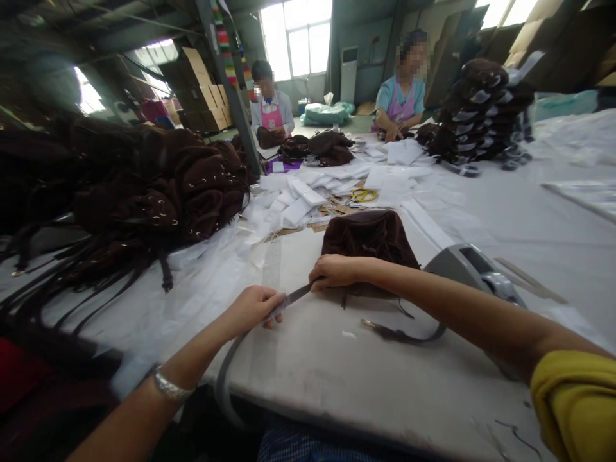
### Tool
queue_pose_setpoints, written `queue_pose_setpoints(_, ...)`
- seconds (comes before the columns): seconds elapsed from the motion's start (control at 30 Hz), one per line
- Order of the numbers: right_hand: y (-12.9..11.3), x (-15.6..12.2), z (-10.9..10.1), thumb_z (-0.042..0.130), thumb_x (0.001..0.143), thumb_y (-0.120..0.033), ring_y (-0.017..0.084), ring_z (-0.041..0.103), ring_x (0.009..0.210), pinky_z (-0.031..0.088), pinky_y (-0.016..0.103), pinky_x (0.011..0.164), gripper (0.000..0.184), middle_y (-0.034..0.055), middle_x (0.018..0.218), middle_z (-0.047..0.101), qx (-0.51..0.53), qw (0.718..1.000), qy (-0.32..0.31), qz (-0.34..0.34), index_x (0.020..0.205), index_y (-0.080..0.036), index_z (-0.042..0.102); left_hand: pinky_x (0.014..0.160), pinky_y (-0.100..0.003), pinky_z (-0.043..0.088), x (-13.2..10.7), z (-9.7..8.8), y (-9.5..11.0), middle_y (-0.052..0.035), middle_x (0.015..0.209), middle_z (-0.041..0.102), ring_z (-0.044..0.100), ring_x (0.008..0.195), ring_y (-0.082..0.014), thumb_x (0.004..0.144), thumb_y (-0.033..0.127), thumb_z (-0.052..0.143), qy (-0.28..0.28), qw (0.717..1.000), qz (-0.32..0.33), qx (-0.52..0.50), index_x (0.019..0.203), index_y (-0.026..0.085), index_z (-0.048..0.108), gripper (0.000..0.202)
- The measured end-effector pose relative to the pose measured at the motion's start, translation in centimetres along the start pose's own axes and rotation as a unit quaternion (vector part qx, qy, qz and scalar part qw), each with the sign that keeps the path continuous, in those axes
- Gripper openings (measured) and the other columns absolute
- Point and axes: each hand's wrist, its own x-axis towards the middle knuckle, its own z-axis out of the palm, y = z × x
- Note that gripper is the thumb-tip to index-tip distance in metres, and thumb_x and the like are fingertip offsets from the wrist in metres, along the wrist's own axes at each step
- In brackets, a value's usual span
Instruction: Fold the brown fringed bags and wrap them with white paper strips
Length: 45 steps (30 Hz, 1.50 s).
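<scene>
Beside the brown bag (368, 232), both hands (260, 304) (335, 270) hold a strap (299, 294).

Bag (370, 232), dark brown, soft-sided, lying on table (337, 366). Strap (299, 293), long, grey, straight between left hand (260, 305) and right hand (335, 270), remainder curving down over edge.

I get dark brown bag (370, 232), grey-brown strap (300, 293), off-white table (332, 369) — bright yellow loops (364, 194). I pick out mustard-yellow sleeve (575, 401), pink aprons (400, 109), pale green bundle (325, 115) — and dark blue cloth (298, 446), finely checked.
</scene>
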Motion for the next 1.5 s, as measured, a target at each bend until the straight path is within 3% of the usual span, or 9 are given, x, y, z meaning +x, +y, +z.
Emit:
queue_pose_setpoints(0.23,-1.8,0.1,-0.2,0.058,0.092,-0.034,0.012,0.058,0.065,0.039,0.02,0.063,0.025,0.0024,0.076,0.07,0.082,0.995,-0.053,-0.005,0.09,-0.013,0.073,0.053,-0.024,0.05,2.2,1.3,2.6,-0.0089,0.068,0.073,0.068,0.056,-0.0181,0.088,0.055,0.047,0.009,1.0,0.01,-0.007,0.071,0.013,0.066,0.049)
queue_pose_setpoints(0.4,-1.2,-1.3,-0.5,0.055,0.092,-0.028,0.011,0.058,0.068,0.04,0.019,0.065,0.023,0.0027,0.079,0.07,0.116,0.993,0.001,-0.029,0.093,-0.012,0.072,0.047,-0.024,0.049,1.2,-0.1,1.1,-0.0097,0.072,0.073,0.066,0.053,-0.0176,0.085,0.059,0.053,-0.039,0.999,-0.004,-0.007,0.077,0.012,0.067,0.05)
queue_pose_setpoints(0.53,-1.4,-1.3,-1.0,0.056,0.092,-0.028,0.011,0.059,0.067,0.041,0.019,0.064,0.023,0.003,0.078,0.07,0.125,0.991,-0.02,-0.052,0.094,-0.012,0.073,0.057,-0.026,0.053,0.7,0.1,0.6,-0.0106,0.082,0.075,0.07,0.067,-0.0194,0.087,0.061,0.05,-0.074,0.996,0.015,-0.038,0.085,0.012,0.07,0.053)
queue_pose_setpoints(0.83,-2.3,0.0,-1.3,0.062,0.089,-0.031,0.011,0.058,0.065,0.042,0.018,0.063,0.025,0.0038,0.074,0.071,0.18,0.982,0.014,-0.053,0.088,-0.009,0.072,0.048,-0.025,0.051,2.6,1.5,4.8,-0.01,0.068,0.071,0.067,0.055,-0.0181,0.084,0.065,0.051,0.009,0.998,0.03,-0.057,0.079,0.012,0.069,0.056)
queue_pose_setpoints(0.97,-2.0,0.0,-0.6,0.062,0.089,-0.031,0.011,0.059,0.066,0.041,0.017,0.064,0.027,0.002,0.074,0.072,0.208,0.976,0.04,-0.054,0.107,-0.011,0.068,0.052,-0.03,0.054,2.4,1.3,4.4,-0.0116,0.076,0.073,0.07,0.06,-0.022,0.084,0.077,0.036,0.005,0.992,0.009,-0.124,0.094,0.013,0.064,0.07)
queue_pose_setpoints(1.07,-1.8,-0.3,-0.4,0.061,0.09,-0.033,0.01,0.056,0.063,0.04,0.018,0.062,0.025,0.0021,0.075,0.072,0.208,0.976,0.042,-0.051,0.097,-0.012,0.071,0.057,-0.035,0.055,0.8,0.3,2.9,-0.014,0.089,0.074,0.071,0.067,-0.0249,0.08,0.083,0.033,0.014,0.984,-0.061,-0.165,0.104,0.014,0.059,0.078)
queue_pose_setpoints(1.23,-1.6,-0.9,-0.6,0.063,0.088,-0.032,0.01,0.054,0.061,0.039,0.019,0.06,0.024,0.002,0.073,0.071,0.184,0.982,0.038,-0.037,0.083,-0.011,0.074,0.07,-0.029,0.05,-3.7,-1.9,0.3,-0.0106,0.093,0.074,0.068,0.074,-0.0202,0.087,0.072,0.041,-0.135,0.98,-0.097,-0.108,0.095,0.014,0.066,0.064)
queue_pose_setpoints(1.33,-1.7,-0.9,-0.8,0.064,0.088,-0.031,0.011,0.059,0.065,0.042,0.019,0.063,0.028,0.0023,0.075,0.072,0.192,0.981,0.0,-0.043,0.106,-0.011,0.072,0.065,-0.026,0.046,-4.8,-1.9,-0.3,-0.0061,0.084,0.072,0.062,0.065,-0.0161,0.088,0.063,0.049,-0.137,0.984,-0.067,-0.088,0.083,0.015,0.067,0.052)
queue_pose_setpoints(1.5,-1.9,-0.8,-1.6,0.069,0.085,-0.031,0.013,0.062,0.072,0.042,0.019,0.07,0.064,0.0029,0.078,0.074,0.172,0.985,-0.008,-0.024,0.143,-0.011,0.047,0.061,-0.026,0.044,-3.1,-0.5,0.0,-0.0038,0.071,0.069,0.06,0.061,-0.0175,0.087,0.059,0.053,-0.08,0.995,-0.035,-0.051,0.074,0.015,0.064,0.046)
